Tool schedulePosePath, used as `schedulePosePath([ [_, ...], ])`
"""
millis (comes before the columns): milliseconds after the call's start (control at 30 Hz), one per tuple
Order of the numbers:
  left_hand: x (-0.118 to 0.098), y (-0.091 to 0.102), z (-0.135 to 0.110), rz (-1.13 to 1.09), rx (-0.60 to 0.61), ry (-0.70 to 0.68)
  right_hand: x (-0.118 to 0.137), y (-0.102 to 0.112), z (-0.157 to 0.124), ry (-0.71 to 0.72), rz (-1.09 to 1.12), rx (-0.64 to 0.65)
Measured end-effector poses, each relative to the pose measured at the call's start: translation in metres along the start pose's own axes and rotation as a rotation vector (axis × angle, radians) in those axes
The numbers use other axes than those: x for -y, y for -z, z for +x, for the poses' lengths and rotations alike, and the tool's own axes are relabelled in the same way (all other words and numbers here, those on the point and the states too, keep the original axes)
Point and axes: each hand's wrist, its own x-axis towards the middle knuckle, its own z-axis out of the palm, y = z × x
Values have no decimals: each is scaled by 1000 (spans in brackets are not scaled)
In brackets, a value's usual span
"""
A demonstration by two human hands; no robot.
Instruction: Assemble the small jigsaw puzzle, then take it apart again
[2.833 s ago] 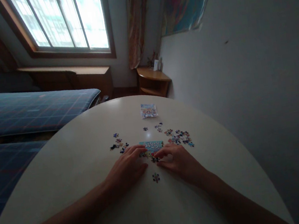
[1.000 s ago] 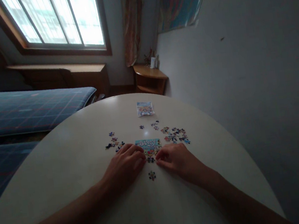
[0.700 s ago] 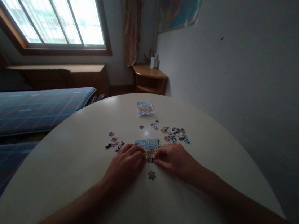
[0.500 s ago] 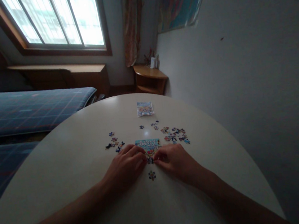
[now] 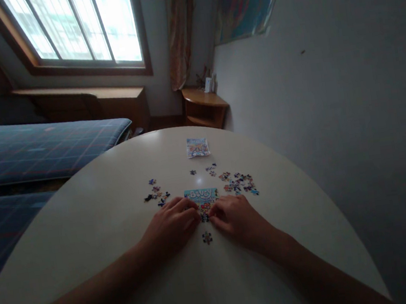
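Observation:
A partly joined jigsaw puzzle (image 5: 201, 195) with "Bluey" lettering lies flat in front of me. At its lower edge is a jigsaw piece (image 5: 204, 217), between the fingertips of both hands. My left hand (image 5: 176, 219) curls over the puzzle's left side, thumb and fingers closed against the edge. From the right, my right hand (image 5: 235, 214) pinches with thumb and forefinger at the same piece. The fingers hide both lower sides of the puzzle. A loose piece (image 5: 207, 238) lies apart, just below the hands.
Loose pieces (image 5: 157, 196) lie left of the puzzle, and a larger scatter of pieces (image 5: 242, 182) lies right. A few more pieces (image 5: 211, 170) sit beyond it. A printed packet (image 5: 197, 147) rests near the far edge of the round white table (image 5: 118, 182).
Almost nothing differs. Both hands keep their places at the puzzle's lower edge, and the whole view has shifted very slightly.

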Motion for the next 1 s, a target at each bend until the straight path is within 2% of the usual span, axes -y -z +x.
schedulePosePath([
  [300,1,0,-1,-20,9,10,0,2,-1,-1,0,27],
  [500,-2,0,0,-141,-47,90,1,3,-3,67,6,-10],
  [667,-8,1,3,-354,-101,301,7,2,-3,127,60,-88],
  [867,-13,2,7,-669,-139,476,16,-3,-3,23,288,-201],
  [1000,-18,3,9,-790,-247,546,22,-4,-5,-45,453,-174],
])
